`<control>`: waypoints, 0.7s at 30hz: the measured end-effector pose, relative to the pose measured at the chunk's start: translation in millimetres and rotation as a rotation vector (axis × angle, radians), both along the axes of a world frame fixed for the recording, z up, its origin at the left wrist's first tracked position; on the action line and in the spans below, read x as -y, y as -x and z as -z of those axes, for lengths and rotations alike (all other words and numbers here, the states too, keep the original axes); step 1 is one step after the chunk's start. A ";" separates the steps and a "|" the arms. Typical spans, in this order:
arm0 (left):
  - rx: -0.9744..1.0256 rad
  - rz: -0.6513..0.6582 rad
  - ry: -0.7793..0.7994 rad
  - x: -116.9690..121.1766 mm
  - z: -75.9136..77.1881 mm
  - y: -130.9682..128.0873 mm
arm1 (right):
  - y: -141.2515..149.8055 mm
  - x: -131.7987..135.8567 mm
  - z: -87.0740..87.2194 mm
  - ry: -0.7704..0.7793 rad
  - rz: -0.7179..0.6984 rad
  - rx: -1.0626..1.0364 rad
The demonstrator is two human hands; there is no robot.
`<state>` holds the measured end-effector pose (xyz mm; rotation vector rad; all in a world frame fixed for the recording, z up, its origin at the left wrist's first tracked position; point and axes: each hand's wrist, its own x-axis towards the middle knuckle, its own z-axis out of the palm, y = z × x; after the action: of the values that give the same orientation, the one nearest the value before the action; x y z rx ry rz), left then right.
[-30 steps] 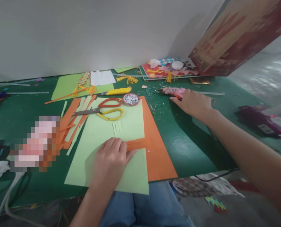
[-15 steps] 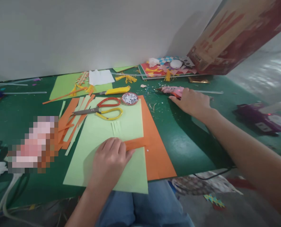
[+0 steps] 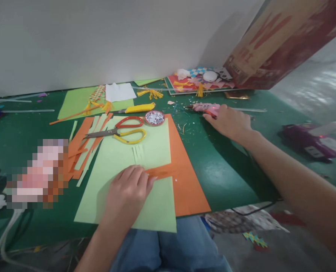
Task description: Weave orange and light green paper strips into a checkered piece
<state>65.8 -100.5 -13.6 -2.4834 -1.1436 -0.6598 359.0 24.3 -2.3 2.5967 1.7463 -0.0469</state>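
Note:
My left hand (image 3: 130, 190) rests with curled fingers on the light green paper sheet (image 3: 119, 158), pinching the end of an orange paper strip (image 3: 164, 172) that lies across it. An orange sheet (image 3: 185, 177) sits under the green one, showing along its right side. My right hand (image 3: 230, 121) reaches far to the right and closes round the pink glue gun (image 3: 203, 108) lying on the green table (image 3: 221, 166).
Red and yellow scissors (image 3: 122, 130) lie on the green sheet beside a round tin of small beads (image 3: 154, 117). A yellow utility knife (image 3: 136, 109), cut paper strips (image 3: 85, 145), craft scraps (image 3: 198, 81), a cardboard box (image 3: 275, 41) and a purple device (image 3: 312, 143) surround the sheets.
Almost nothing has moved. Both hands keep their places; the view has shifted slightly.

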 end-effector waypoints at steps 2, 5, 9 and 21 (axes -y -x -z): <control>0.002 -0.005 -0.002 0.3 -0.6 0.6 | -1.8 0.9 -2.2 -0.002 0.011 -0.023; 0.005 -0.019 0.001 1.3 -0.5 1.6 | -2.8 4.6 -6.8 -0.019 0.028 -0.047; 0.032 -0.020 0.040 2.4 1.2 3.2 | 5.0 19.6 -13.0 -0.063 -0.034 -0.073; 0.093 -0.012 0.117 3.8 0.9 7.3 | 59.8 91.5 -13.1 -0.332 -0.720 -0.100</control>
<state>58.5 -104.3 -14.4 -2.5646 -1.2641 -0.7318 299.2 -67.2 10.8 1.9822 2.8127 0.1325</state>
